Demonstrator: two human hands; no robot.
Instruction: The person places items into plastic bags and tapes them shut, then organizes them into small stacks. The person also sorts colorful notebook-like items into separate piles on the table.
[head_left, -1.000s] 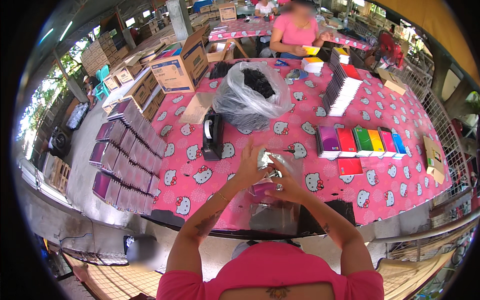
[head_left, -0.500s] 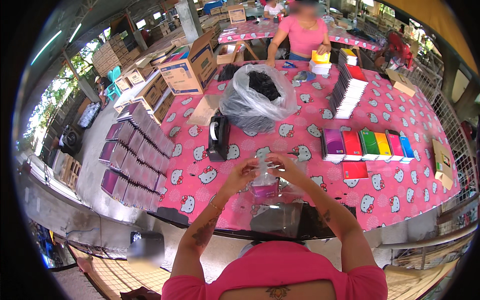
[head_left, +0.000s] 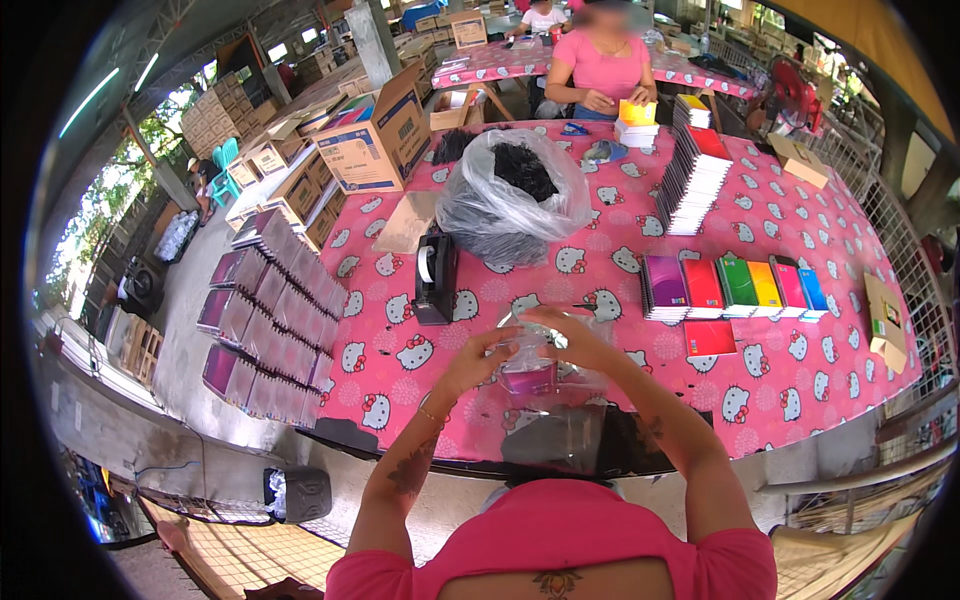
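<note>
In front of me on the table lies a purple notebook (head_left: 529, 379) inside a clear plastic bag (head_left: 527, 352). My left hand (head_left: 484, 360) pinches the left side of the bag above the notebook, fingertips bent inward. My right hand (head_left: 566, 338) curves over the bag's right side, its fingers on the loose plastic. What lies under the fingertips is partly hidden by glare and the film. Beyond my left hand stands a black tape dispenser (head_left: 436, 290) with a roll of tape. More clear plastic (head_left: 555, 440) lies at the near edge.
Wrapped notebooks (head_left: 270, 310) are stacked on the left. A big clear bag of black pieces (head_left: 515, 200) stands behind the dispenser. Coloured notebooks (head_left: 738, 288) line up on the right, near a tall notebook stack (head_left: 693, 180). Across the table, a co-worker (head_left: 603, 65) handles yellow notebooks (head_left: 636, 122).
My right hand has shifted slightly up and left over the bag, while my left hand stays nearly in place. The co-worker's hand has come off the table toward the yellow notebooks.
</note>
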